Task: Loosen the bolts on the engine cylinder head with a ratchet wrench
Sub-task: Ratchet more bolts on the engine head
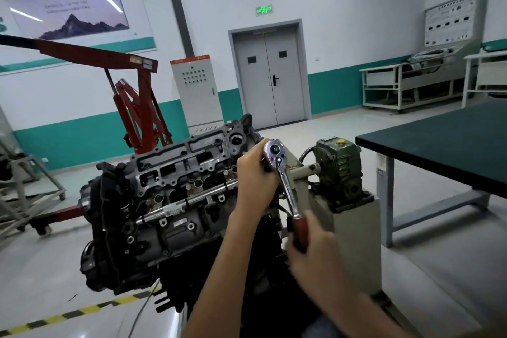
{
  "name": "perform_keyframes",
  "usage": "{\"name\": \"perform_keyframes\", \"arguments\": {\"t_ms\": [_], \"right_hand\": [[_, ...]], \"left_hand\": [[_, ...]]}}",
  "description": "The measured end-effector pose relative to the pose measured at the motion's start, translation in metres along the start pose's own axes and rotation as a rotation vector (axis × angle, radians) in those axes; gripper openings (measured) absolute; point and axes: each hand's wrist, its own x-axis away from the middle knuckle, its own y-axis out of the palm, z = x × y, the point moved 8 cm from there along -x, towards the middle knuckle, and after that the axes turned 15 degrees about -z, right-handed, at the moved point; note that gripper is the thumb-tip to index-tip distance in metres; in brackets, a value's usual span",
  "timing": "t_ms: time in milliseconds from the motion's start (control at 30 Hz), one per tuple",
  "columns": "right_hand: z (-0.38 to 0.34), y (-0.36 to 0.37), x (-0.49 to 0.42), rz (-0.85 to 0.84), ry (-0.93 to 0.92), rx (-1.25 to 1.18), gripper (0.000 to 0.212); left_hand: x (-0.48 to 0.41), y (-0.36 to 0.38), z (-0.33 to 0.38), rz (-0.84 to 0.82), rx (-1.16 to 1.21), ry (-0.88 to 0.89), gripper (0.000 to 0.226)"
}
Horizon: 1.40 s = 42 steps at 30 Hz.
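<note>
Ratchet wrench [284, 181] is at the 3 o'clock end of the engine cylinder head [175, 173], chrome head up at 12, red grip down toward 5. L hand [253, 173] has its fingers curled round the wrench head, hiding whatever it sits on, and R hand [310, 250], a bit blurred, has its fingers clamped on the red grip. Red hoist [131, 101] stands at 10 o'clock behind the engine, green gearbox [340, 170] just beside the wrench at 3, dark worktop [439, 151] farther out at 3.

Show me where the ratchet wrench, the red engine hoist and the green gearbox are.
ratchet wrench [287, 189]: head view, chrome shaft.
red engine hoist [145, 101]: head view, upright mast.
green gearbox [340, 170]: head view, ribbed casing.
</note>
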Motion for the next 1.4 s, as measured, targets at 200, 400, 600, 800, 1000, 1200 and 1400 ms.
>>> {"name": "perform_keyframes", "arguments": {"t_ms": [200,400,600,800,1000,1200,1400], "right_hand": [[-0.007,0.028,0.004,0.0,0.018,-0.23,0.019],[0.019,-0.061,-0.035,-0.247,-0.14,0.41,0.028],[0.011,-0.09,-0.062,-0.191,-0.203,0.607,0.027],[-0.006,0.002,0.003,0.006,-0.039,-0.057,0.029],[-0.011,0.02,0.003,-0.008,-0.015,-0.19,0.029],[0.016,-0.068,-0.043,-0.278,-0.167,0.448,0.025],[0.012,-0.087,-0.065,-0.217,-0.195,0.593,0.026]], "left_hand": [[-0.002,0.009,-0.004,-0.038,0.172,-0.082,0.04],[-0.008,0.008,-0.005,-0.034,0.077,-0.115,0.041],[-0.009,0.007,-0.007,-0.052,0.091,-0.091,0.039],[-0.004,0.004,-0.003,0.085,0.116,-0.026,0.044],[-0.006,0.003,-0.007,-0.051,0.146,-0.08,0.037],[-0.01,0.001,-0.003,-0.086,0.06,-0.108,0.051],[-0.008,0.0,-0.004,-0.068,0.111,-0.094,0.039]]}}
